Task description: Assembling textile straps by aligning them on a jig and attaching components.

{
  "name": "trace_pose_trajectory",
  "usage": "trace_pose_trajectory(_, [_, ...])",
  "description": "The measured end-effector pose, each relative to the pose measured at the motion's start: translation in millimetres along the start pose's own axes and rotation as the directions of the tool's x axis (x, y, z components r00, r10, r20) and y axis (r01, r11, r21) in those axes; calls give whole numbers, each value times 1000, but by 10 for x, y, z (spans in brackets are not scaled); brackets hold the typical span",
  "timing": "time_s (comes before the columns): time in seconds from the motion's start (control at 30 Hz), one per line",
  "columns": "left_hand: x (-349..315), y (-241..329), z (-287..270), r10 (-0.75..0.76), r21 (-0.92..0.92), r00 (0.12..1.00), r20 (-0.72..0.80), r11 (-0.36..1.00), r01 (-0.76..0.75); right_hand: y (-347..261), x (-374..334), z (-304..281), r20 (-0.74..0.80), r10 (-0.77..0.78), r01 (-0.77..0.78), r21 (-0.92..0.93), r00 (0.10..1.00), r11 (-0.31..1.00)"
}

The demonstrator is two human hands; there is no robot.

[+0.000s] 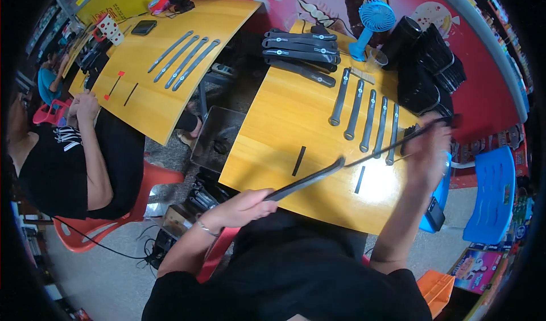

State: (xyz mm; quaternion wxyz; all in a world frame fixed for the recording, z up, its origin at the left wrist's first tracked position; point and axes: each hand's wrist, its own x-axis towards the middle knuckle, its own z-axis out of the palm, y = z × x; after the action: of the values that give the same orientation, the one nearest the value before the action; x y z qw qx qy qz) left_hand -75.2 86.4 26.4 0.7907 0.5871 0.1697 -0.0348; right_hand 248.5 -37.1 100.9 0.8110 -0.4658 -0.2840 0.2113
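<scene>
Since the right hand (426, 153) is smeared by motion blur, I can't tell how its fingers are set or whether they're really pinching the thin strip (378, 152) that runs up to them. The strip does poke out past that hand, and its dark tip is a blur too. The left hand (247, 207) is way clearer: fingers curled closed around the near end of a dark strap (307, 180), so that end is covered up. Can't make out how strap and strip meet at the strap's rounded far end, or if it's all one piece.

The strap is over the near part of the yellow table (256, 145), long axis slanting from lower left to upper right, with its rounded end pointing toward the right hand. The strip carries on roughly the same way, just skinnier. The strap looks flat, smooth and bendy, kinda matte, bowing slightly.

Farther back, five grey straps (371, 119) lie side by side, round ringed ends toward the person, small pale marks too tiny to read. Behind those there's a messy strap stack (301, 51), lower layers partly hidden.
</scene>
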Motion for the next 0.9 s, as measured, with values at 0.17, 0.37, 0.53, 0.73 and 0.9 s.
trace_pose_trajectory(0.17, [-473, -215, -380, -4, -363, 982, -186, 930, -65, -144, 279, 96, -263, -447, 395, -228, 855, 890])
trace_pose_trajectory(0.37, [-397, -59, -301, 342, -307, 694, -633, 712, -632, 901, -60, 1001, 723, -322, 789, -586, 612, 183])
trace_pose_trajectory(0.53, [-326, -67, -312, 371, -314, 691, -620, 690, -652, 1565, -495, 954, 788, 139, 767, -616, 600, 179])
trace_pose_trajectory(0.73, [-278, -117, -319, 313, -367, 676, -667, 651, -664, 1638, -506, 985, 759, 281, 740, -645, 588, 193])
trace_pose_trajectory(0.9, [-210, -123, -301, 299, -363, 739, -604, 722, -589, 1802, -374, 1115, 755, 261, 735, -651, 602, 190])
